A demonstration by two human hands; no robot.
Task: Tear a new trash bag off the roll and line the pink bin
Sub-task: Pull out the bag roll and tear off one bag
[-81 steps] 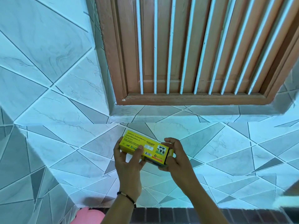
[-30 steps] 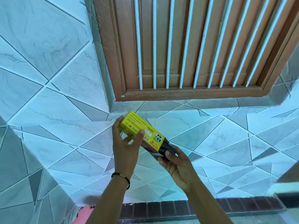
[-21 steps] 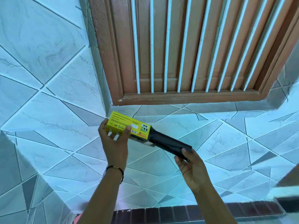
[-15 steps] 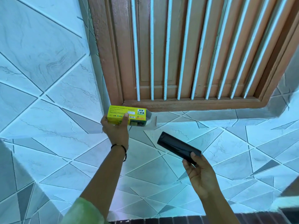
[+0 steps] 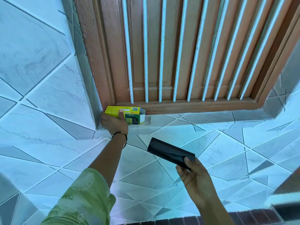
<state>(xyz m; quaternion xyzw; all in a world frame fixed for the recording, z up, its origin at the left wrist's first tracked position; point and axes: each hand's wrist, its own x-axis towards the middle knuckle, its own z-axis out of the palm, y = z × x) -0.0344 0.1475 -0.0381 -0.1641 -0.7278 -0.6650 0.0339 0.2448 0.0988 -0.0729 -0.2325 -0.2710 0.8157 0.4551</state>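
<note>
both hands are busy: left hand (image 5: 113, 121) grips the yellow box (image 5: 125, 114) on the sill (image 5: 194, 118); right hand (image 5: 197, 175) pinches one end of the black bag roll (image 5: 169, 151). light, slick film, i'd guess; take the loose edge.

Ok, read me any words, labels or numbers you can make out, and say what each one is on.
None can be read.
Yellow cardboard box on the tiled window ledge, held by the left hand: printed lines, a white label and small symbols, all too small.
Black trash-bag roll in the right hand: no print visible.
</note>
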